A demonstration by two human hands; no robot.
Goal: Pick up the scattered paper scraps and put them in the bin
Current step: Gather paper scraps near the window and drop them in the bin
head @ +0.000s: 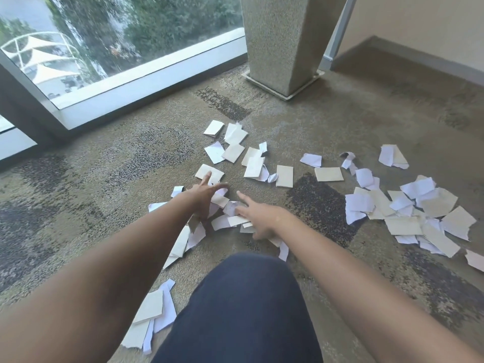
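Head view shows the left hand (203, 196) and right hand (258, 214) spread wide, fingers flat on the paper scraps (230, 218) mid-carpet (104, 179), seemingly to rake them together; more scraps lie toward the carpet's right edge, and no bin is visible.

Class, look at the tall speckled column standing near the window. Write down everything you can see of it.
The column looks like rough speckled stone in beige-grey. It stands upright and narrows downward to a square foot resting in a shallow pale tray on the carpet. Its top runs out of view. The window frame lies on its left; no paper scrap touches it.
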